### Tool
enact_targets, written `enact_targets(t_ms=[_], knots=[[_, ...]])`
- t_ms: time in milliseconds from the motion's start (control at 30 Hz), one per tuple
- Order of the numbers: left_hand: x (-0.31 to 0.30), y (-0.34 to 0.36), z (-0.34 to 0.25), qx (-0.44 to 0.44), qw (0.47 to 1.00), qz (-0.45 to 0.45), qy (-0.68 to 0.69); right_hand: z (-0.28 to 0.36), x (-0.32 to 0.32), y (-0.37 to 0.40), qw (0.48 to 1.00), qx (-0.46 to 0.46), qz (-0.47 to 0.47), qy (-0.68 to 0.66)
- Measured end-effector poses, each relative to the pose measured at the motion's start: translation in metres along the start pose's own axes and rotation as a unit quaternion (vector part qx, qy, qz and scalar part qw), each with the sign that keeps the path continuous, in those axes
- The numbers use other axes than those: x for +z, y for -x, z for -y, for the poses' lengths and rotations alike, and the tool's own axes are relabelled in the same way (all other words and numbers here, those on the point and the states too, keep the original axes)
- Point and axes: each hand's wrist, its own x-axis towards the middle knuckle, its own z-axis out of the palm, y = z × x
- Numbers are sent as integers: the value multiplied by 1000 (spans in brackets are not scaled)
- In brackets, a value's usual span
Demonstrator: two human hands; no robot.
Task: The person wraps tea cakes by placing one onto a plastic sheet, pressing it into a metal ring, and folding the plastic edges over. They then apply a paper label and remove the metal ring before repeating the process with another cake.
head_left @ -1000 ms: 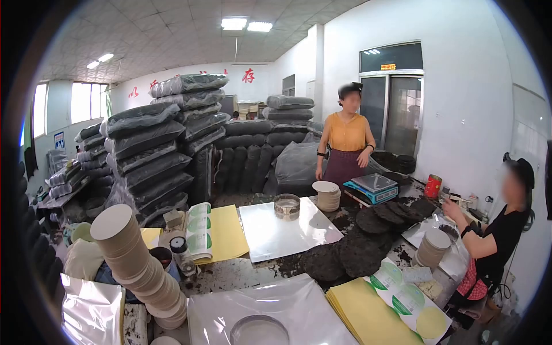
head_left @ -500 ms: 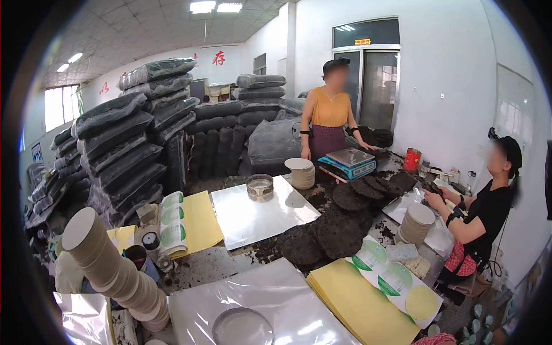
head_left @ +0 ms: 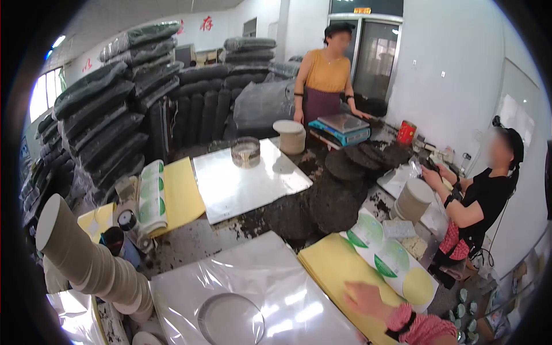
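Observation:
My right hand reaches in from the lower right, its sleeve cuff pink and checked with a dark band. The fingers look stretched out, and no object shows in them. It is over the stack of yellow paper sheets, next to a strip of white labels with green circles. Left of the stack lies clear plastic film on a pale surface, with a round ring on it. My left hand is out of view.
Dark round cakes lie across the table's middle. A leaning stack of pale discs stands at left. Beyond are a metal sheet with a metal ring, and a blue scale. Two people stand around the table.
My right hand has come into view from the lower right, over the yellow sheets. The camera view has tilted down and shifted slightly right.

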Motion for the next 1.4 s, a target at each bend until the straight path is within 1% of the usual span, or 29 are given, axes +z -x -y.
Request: enact_targets(t_ms=[67, 100, 167, 233, 300, 367, 433, 467, 500, 533, 567, 633, 667, 700, 733, 767, 833, 967, 1000, 1033, 1100, 1133, 1167, 1233, 1267, 1300, 1333, 1367, 1400], knots=[[3, -1, 6, -3, 999, -22, 29, -5, -2, -51, 993, -54, -105, -6], [5, -2, 7, 2, 999, -29, 41, -12, 1, -80, 994, -31, -102, 1], [6, -5, 7, -2, 998, -36, 54, -28, -1, -144, 981, -84, -157, 73], [1, -3, 12, 2, 989, -55, 137, -62, 20, -184, 976, -51, -148, 154], [-28, 6, 17, 10, 981, -67, 180, -85, 33, -198, 985, -17, -128, 112], [-51, 12, 18, -20, 970, -82, 228, -111, 43, -206, 992, -37, -110, 49], [-106, 27, -34, 5, 950, -186, 251, -124, 41, -216, 984, -46, -167, 34], [-121, 17, -73, 145, 867, -371, 299, -122, 35, -219, 973, -49, -224, -30], [-99, 7, -91, 254, 821, -377, 345, -104, 21, -217, 957, -58, -277, -68], [-120, 2, -121, 325, 826, -367, 277, -88, 11, -218, 947, -47, -308, -86], [-127, -6, -147, 385, 820, -331, 264, -70, 6, -210, 949, -51, -296, -97], [-108, -19, -178, 421, 838, -217, 270, -26, -15, -205, 931, -47, -311, -184], [-111, -22, -181, 412, 841, -223, 271, -3, -25, -198, 920, -85, -322, -206], [-114, -25, -180, 411, 832, -171, 332, 14, -28, -193, 919, -91, -321, -210], [-115, -26, -178, 406, 817, -113, 392, 28, -26, -184, 906, -84, -284, -302], [-123, -31, -182, 398, 821, -106, 396, 43, -23, -173, 886, -74, -237, -391], [-139, -56, -197, 402, 898, -130, 118, 78, -19, -162, 868, -81, -178, -457], [-75, -80, -230, 406, 896, -55, 168, 125, -8, -147, 804, -67, -104, -581], [-71, -82, -234, 399, 906, -45, 134, 127, -10, -138, 796, -47, -54, -601], [-69, -83, -236, 389, 915, -37, 100, 133, -12, -129, 801, -43, -39, -596], [-71, -86, -237, 385, 914, -29, 124, 148, -19, -119, 834, -84, -66, -542], [-72, -85, -237, 380, 915, -13, 136, 153, -19, -110, 823, -86, -30, -561], [-81, -86, -236, 376, 915, 1, 146, 163, -27, -99, 836, -99, 4, -539], [-101, -81, -225, 356, 923, 26, 141, 179, -27, -88, 883, -224, -53, -409], [-106, -80, -212, 340, 877, 33, 338, 184, -25, -84, 892, -295, -79, -334], [-108, -80, -196, 311, 793, 41, 521, 188, -21, -77, 891, -360, -102, -255], [-106, -79, -180, 269, 676, 49, 684, 187, -2, -68, 885, -402, -104, -210], [-103, -78, -165, 215, 530, 55, 819, 192, 13, -58, 887, -427, -89, -153], [-101, -77, -153, 152, 361, 60, 918, 200, 25, -50, 893, -424, -5, -154]])
